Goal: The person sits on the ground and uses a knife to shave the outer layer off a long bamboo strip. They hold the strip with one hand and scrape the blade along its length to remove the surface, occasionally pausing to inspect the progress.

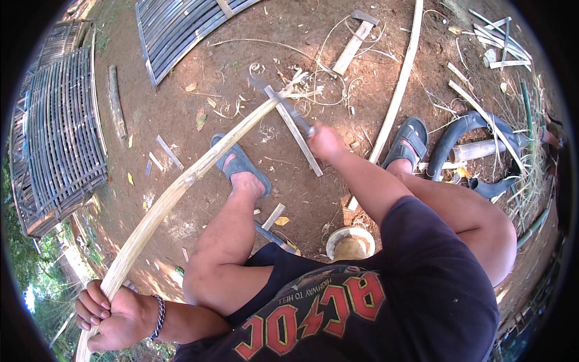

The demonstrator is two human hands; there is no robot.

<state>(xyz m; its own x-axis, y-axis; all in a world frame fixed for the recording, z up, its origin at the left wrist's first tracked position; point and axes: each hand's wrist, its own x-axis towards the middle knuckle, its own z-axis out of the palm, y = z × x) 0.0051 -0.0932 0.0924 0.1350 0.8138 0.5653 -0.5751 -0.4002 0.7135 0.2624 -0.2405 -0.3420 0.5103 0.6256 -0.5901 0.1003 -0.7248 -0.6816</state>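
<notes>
My left hand [114, 317] is wrapped round the near end of a long pale strip of wood or bamboo [181, 181], which slants up and away across my left foot to the ground's middle. In my right hand [325, 143] is a knife [295, 114], gripped by the handle; its blade points far left and crosses the strip near the strip's far end. The blade is slightly blurred, and I cannot tell how deep it bites. Under that crossing lies a short flat slat [295, 133] on the dirt. Thin curled shavings [301, 102] are scattered around the strip's tip.
Another long pale strip [395, 99] lies between my right hand and right sandal. Beyond is a wooden-handled tool [353, 48]. A bucket [330, 246] stands between my legs. Right lies a black rubber tube [445, 142]; slatted panels [181, 33] [60, 139] stand far and left.
</notes>
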